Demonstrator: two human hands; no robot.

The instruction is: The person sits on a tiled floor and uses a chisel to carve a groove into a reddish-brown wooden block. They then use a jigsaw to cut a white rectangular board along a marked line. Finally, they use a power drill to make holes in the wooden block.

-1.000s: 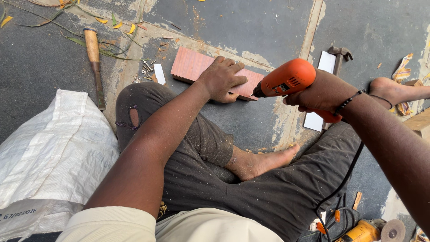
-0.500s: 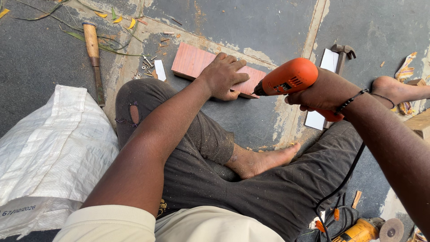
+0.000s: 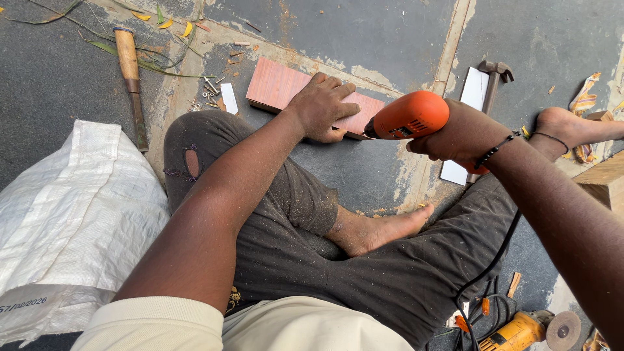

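I sit cross-legged on a concrete floor. My left hand (image 3: pixel 323 107) lies flat on a reddish wooden board (image 3: pixel 276 86) on the ground, pressing it down. My right hand (image 3: pixel 463 136) grips an orange corded electric drill (image 3: pixel 408 117), held level with its nose pointing left at the board's right end, beside my left fingers. The bit's tip is hidden where drill and board meet. The drill's black cord runs down past my right forearm.
A wood-handled chisel (image 3: pixel 130 71) and loose screws (image 3: pixel 207 94) lie at the upper left. A hammer (image 3: pixel 492 75) rests on a white strip (image 3: pixel 469 97) at the upper right. A white woven sack (image 3: pixel 71 221) sits left. A yellow angle grinder (image 3: pixel 526 330) lies at the bottom right.
The view has shifted slightly. Both hands, the drill and the board keep the same position relative to each other.
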